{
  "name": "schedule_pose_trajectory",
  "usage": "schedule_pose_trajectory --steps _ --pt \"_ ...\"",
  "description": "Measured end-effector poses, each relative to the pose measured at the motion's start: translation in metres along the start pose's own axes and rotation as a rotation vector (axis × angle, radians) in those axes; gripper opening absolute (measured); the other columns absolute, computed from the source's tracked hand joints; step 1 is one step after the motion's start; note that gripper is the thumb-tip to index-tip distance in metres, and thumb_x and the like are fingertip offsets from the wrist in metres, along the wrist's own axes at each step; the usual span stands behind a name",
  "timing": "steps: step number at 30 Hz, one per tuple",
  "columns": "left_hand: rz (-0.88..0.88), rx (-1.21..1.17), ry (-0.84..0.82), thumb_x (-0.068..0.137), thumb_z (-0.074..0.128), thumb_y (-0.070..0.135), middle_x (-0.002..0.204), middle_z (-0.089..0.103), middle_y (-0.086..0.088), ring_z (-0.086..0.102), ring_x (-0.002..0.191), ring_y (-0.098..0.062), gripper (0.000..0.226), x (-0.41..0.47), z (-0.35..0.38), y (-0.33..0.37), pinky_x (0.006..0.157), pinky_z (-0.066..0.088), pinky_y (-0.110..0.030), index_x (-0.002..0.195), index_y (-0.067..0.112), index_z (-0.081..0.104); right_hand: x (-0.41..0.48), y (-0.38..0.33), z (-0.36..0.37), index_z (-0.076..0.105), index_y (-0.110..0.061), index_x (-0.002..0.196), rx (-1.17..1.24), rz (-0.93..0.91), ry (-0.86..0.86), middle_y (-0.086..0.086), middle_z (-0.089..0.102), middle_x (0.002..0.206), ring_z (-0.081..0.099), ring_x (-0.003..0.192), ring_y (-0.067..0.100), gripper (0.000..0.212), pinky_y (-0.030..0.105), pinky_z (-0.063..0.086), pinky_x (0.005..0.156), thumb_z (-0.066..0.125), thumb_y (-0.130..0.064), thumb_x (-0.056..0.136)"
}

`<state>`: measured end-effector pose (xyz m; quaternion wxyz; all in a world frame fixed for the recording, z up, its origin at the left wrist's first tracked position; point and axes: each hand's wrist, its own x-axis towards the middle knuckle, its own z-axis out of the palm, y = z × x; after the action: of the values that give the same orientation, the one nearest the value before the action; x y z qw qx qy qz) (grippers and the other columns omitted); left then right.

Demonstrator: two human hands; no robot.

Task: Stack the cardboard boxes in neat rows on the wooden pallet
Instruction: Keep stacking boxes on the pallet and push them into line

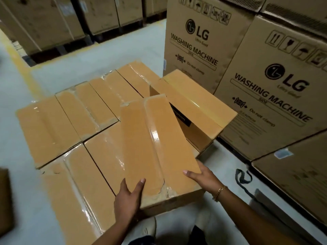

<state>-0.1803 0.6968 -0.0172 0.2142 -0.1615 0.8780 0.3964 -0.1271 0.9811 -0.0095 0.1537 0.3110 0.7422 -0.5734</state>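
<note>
A long taped cardboard box [150, 138] lies on top of the lower layer, slightly tilted and skewed. My left hand [129, 198] grips its near left corner, thumb on top. My right hand [201, 175] holds its near right edge with the fingers under and beside it. Below lies a layer of several similar boxes [74, 112] set in rows, wrapped in tape. A wider box [198, 105] sits at the back right on that layer. The pallet under them is hidden.
Tall washing machine cartons [265, 82] stand close on the right. More palletised cartons [44, 23] line the far side of the grey floor [99, 53], which has a yellow line. A dark strap [242, 177] lies on the floor to the right.
</note>
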Motion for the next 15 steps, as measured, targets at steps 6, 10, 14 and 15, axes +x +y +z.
schedule_pose_trajectory --steps 6,10,14,15 --pt "-0.110 -0.093 0.073 0.079 0.052 0.088 0.141 0.062 -0.015 0.061 0.123 -0.037 0.107 -0.018 0.079 0.045 0.097 0.048 -0.042 0.158 0.019 0.036 0.058 0.005 -0.079 0.047 -0.033 0.138 -0.107 -0.028 -0.139 -0.012 0.063 0.123 0.058 0.111 0.007 0.055 0.028 0.044 0.094 0.074 -0.038 0.090" --pt "-0.170 -0.138 0.111 0.082 0.052 0.085 0.153 0.052 -0.016 0.056 0.132 -0.037 0.107 -0.031 0.137 0.068 0.105 0.046 -0.046 0.161 0.015 0.029 0.098 0.009 -0.129 0.049 -0.029 0.144 -0.237 -0.100 -0.200 -0.010 0.065 0.128 0.060 0.120 0.012 0.063 0.030 0.046 0.100 0.077 -0.040 0.088" --pt "-0.193 -0.145 0.121 0.081 0.051 0.087 0.148 0.056 -0.017 0.057 0.130 -0.036 0.110 -0.036 0.178 0.083 0.101 0.047 -0.043 0.162 0.015 0.026 0.127 0.014 -0.162 0.051 -0.026 0.144 -0.368 -0.132 -0.229 -0.008 0.063 0.129 0.059 0.118 0.012 0.064 0.027 0.044 0.097 0.077 -0.043 0.088" --pt "-0.198 -0.144 0.113 0.080 0.050 0.089 0.146 0.058 -0.018 0.058 0.128 -0.036 0.112 -0.035 0.186 0.084 0.101 0.048 -0.043 0.162 0.016 0.024 0.133 0.016 -0.168 0.051 -0.024 0.145 -0.419 -0.149 -0.218 -0.005 0.061 0.133 0.058 0.120 0.014 0.069 0.028 0.045 0.098 0.076 -0.049 0.086"
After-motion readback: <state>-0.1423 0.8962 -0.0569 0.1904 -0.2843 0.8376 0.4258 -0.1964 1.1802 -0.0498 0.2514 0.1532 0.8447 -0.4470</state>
